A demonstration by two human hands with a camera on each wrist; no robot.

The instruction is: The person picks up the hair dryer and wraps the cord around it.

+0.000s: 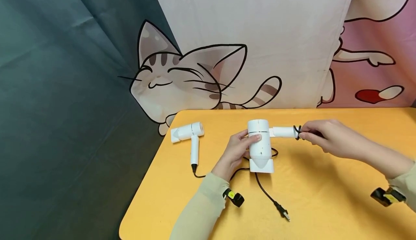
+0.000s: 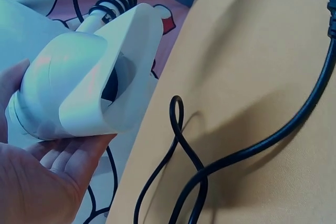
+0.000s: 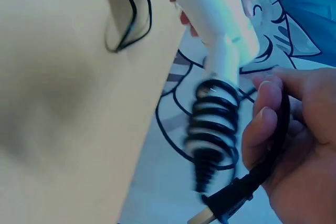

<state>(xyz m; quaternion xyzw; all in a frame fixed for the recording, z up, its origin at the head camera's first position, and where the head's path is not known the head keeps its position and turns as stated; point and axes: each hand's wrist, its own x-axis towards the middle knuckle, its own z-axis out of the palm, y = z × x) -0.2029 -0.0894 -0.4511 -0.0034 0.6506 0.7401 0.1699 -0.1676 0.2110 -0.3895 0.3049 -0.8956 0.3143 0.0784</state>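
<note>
A person's left hand (image 1: 232,151) grips the barrel of a white hair dryer (image 1: 261,148), thumb across its upper side and fingers underneath, holding it over the middle of the yellow counter (image 1: 328,205), with the wide nozzle (image 1: 261,166) towards the near side and the handle (image 1: 283,132) pointing towards the right edge. A black cord (image 3: 212,114) is wound in several coils round the end of that handle. The right hand (image 1: 329,138), just beyond the handle's tip, has its fingers curled round a length of this cord close to its plug (image 3: 231,199), which hangs out below the fingers. A second white hair dryer (image 1: 185,133) lies near the far left corner of the counter, its handle towards the near side. From that handle's end a black lead (image 1: 199,176) runs off behind the left forearm. Loose black loops (image 1: 274,152) show under the held dryer, and another plug (image 1: 281,210) lies nearer the near side. Past the far edge hangs a cloth backdrop (image 1: 260,16) printed with a smiling cat (image 1: 185,84).
</note>
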